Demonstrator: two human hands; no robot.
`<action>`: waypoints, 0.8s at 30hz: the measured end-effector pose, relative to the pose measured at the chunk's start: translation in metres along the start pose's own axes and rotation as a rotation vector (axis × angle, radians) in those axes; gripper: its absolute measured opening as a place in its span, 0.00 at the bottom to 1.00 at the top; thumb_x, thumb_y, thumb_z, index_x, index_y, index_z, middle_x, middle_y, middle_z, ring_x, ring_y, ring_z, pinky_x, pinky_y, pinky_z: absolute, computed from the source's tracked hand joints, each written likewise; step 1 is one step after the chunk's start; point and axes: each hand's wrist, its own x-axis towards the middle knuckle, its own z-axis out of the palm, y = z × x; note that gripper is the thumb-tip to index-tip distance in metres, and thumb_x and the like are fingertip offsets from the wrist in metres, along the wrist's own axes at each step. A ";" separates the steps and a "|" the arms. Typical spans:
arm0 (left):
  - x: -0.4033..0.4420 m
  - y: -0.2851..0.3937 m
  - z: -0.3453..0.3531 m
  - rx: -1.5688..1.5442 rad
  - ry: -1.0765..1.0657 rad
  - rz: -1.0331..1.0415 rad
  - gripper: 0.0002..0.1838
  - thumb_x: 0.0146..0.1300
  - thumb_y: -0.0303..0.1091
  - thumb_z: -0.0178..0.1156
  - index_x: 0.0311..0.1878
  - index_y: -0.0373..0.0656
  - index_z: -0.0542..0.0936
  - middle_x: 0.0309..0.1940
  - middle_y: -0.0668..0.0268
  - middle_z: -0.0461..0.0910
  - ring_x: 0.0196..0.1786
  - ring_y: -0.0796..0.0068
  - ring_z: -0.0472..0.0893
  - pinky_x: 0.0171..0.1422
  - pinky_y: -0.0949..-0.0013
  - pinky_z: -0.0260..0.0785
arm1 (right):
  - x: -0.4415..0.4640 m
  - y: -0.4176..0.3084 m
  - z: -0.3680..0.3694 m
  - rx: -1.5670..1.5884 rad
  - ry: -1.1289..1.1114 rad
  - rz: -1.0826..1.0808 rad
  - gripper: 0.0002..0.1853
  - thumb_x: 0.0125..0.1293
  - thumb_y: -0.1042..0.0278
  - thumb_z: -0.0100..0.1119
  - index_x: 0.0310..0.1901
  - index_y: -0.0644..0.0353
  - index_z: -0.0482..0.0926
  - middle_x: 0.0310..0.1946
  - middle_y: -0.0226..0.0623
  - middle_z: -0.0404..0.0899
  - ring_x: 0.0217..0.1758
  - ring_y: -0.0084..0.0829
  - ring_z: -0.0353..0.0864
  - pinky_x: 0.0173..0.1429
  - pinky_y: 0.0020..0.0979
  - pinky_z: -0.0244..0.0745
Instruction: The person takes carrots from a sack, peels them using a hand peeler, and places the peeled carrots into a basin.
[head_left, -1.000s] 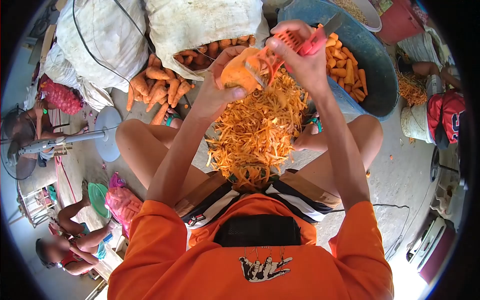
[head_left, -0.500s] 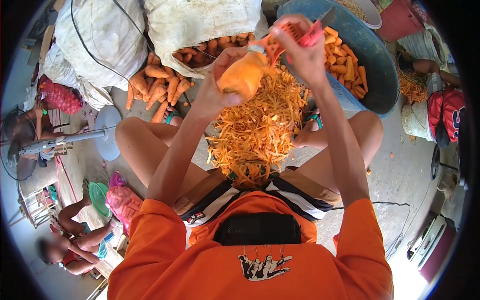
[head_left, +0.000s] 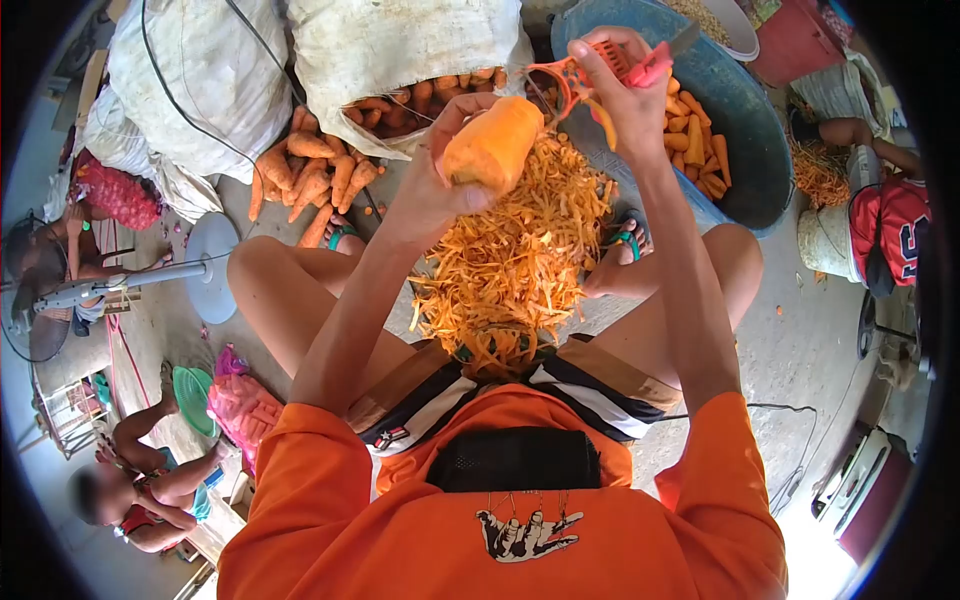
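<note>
A thick, peeled orange carrot [head_left: 492, 148] is gripped by my left hand [head_left: 432, 180], which wraps round its side. My right hand [head_left: 628, 105] closes around an orange-red peeler [head_left: 570, 80], whose head is a short gap to the right of the carrot. A red handle with a metal blade [head_left: 685, 40], like a knife, also sticks out of the right hand. Below the carrot, a heap of carrot peelings [head_left: 520, 250] lies between my legs.
A blue tub [head_left: 745, 140] with peeled carrots [head_left: 692, 140] stands to the right. Unpeeled carrots [head_left: 312, 165] spill beside a white sack [head_left: 400, 45]. At left are a fan [head_left: 120, 285] and a seated person [head_left: 150, 480]; another person [head_left: 885, 230] is at right.
The peeler has moved off the carrot to the right, opening a gap between them. The carrot has turned slightly in my left hand, and its grey-brown end no longer shows.
</note>
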 end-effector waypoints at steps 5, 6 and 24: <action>0.002 -0.007 -0.007 -0.047 0.080 0.037 0.53 0.45 0.46 0.87 0.72 0.42 0.69 0.65 0.67 0.76 0.67 0.74 0.77 0.70 0.69 0.71 | -0.017 -0.025 0.028 -0.078 -0.135 -0.101 0.13 0.66 0.69 0.77 0.45 0.64 0.82 0.36 0.30 0.85 0.38 0.17 0.85 0.42 0.22 0.79; 0.001 -0.009 -0.006 -0.027 0.062 0.036 0.53 0.45 0.46 0.87 0.73 0.42 0.69 0.65 0.67 0.77 0.67 0.74 0.77 0.71 0.69 0.70 | -0.015 -0.015 0.027 -0.078 -0.123 -0.140 0.13 0.66 0.69 0.77 0.45 0.64 0.82 0.35 0.30 0.85 0.37 0.17 0.84 0.42 0.22 0.80; 0.003 -0.011 -0.008 -0.091 0.068 0.018 0.53 0.42 0.46 0.89 0.70 0.44 0.68 0.62 0.70 0.75 0.65 0.77 0.76 0.70 0.69 0.71 | -0.003 -0.007 0.014 0.023 -0.057 -0.017 0.12 0.66 0.69 0.77 0.44 0.63 0.82 0.35 0.29 0.85 0.39 0.17 0.84 0.44 0.22 0.80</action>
